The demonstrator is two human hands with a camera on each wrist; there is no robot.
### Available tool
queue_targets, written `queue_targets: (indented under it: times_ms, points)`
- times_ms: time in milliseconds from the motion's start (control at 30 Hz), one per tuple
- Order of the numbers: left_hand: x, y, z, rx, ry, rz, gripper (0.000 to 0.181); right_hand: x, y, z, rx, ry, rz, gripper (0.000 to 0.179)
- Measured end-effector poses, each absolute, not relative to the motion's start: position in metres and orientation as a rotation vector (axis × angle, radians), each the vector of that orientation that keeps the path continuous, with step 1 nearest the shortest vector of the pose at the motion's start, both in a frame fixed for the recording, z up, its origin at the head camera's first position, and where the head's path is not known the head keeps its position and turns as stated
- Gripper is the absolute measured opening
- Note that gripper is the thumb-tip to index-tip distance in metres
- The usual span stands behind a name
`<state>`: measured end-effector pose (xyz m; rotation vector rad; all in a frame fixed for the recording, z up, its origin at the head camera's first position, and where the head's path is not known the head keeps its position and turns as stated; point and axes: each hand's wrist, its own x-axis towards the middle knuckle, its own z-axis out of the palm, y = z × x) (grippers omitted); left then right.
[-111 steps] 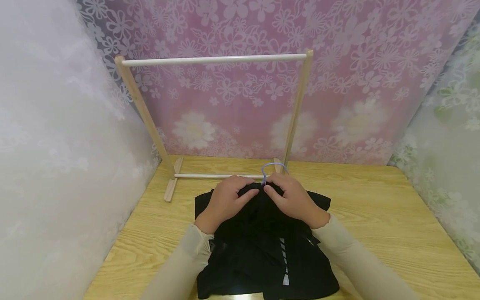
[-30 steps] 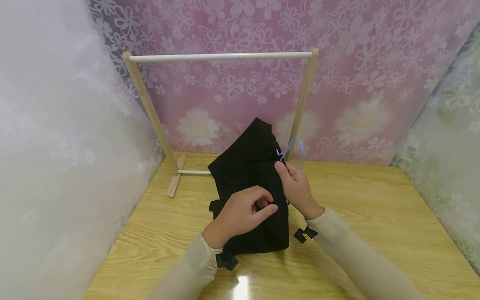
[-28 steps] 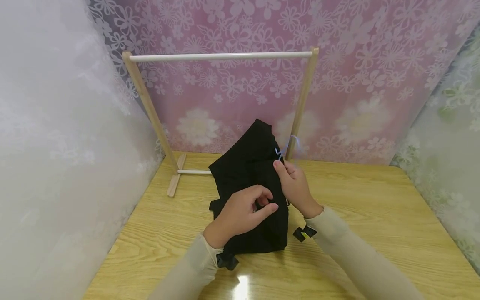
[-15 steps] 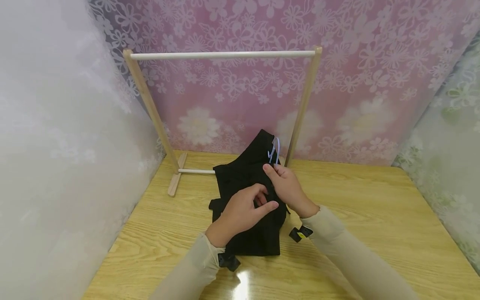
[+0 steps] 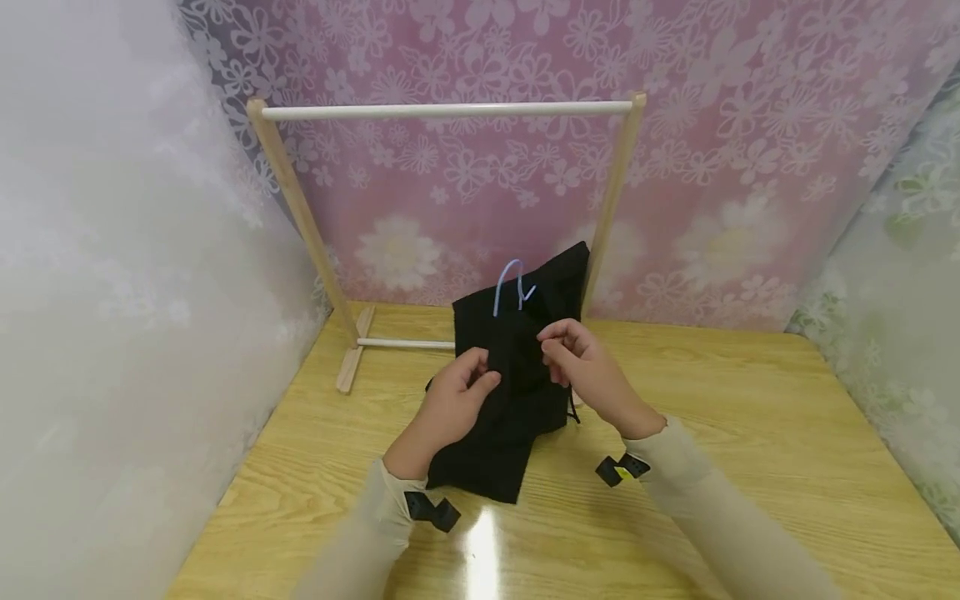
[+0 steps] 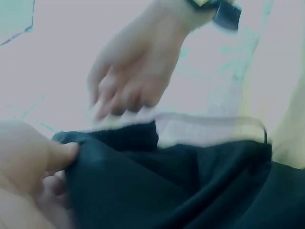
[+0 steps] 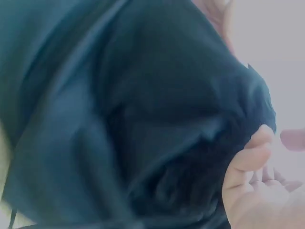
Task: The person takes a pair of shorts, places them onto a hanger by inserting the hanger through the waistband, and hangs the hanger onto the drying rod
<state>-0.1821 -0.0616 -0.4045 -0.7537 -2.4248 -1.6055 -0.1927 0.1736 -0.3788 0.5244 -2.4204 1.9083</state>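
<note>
A black garment (image 5: 517, 383) is held up over the table, tilted, with its lower corner toward me. Out of its upper part sticks the thin pale-blue hook (image 5: 513, 262) of a hanger; the rest of the hanger is hidden by cloth. My left hand (image 5: 450, 404) grips the garment's left side, and in the left wrist view its thumb (image 6: 62, 155) presses on the cloth. Beside the garment's right side is my right hand (image 5: 592, 375), its fingers loosely bent and holding nothing. The right wrist view shows it close to a gathered edge of the garment (image 7: 167, 109).
Behind the garment stands a wooden rack with a white top rail (image 5: 450, 110) and a white lower bar (image 5: 405, 342). Its left foot (image 5: 352, 358) rests on the wood-grain table (image 5: 720, 417). Patterned cloth walls (image 5: 720, 208) enclose the back and sides.
My right hand, which gripped the garment near the hook, has let go and moved slightly right. My left hand has moved left and taken hold. The garment has turned, its hook shifting left.
</note>
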Motion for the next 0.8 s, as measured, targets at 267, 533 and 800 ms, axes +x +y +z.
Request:
queue_targets:
  times_ms: [267,533,800]
  points:
    - [-0.195,-0.108,-0.390,-0.440,-2.271,-1.430,0.020,-0.191,0.205,-0.377,0.407,-2.362,1.827,0.020]
    - [-0.202,-0.157,-0.375,-0.331,-2.007,-1.270,0.020,-0.189,0.212,-0.383,0.426,-2.174,1.662,0.014]
    - [-0.209,-0.156,-0.375,-0.546,-1.906,-1.166,0.021,-0.190,0.215,-0.364,0.572,-2.023,1.124,0.039]
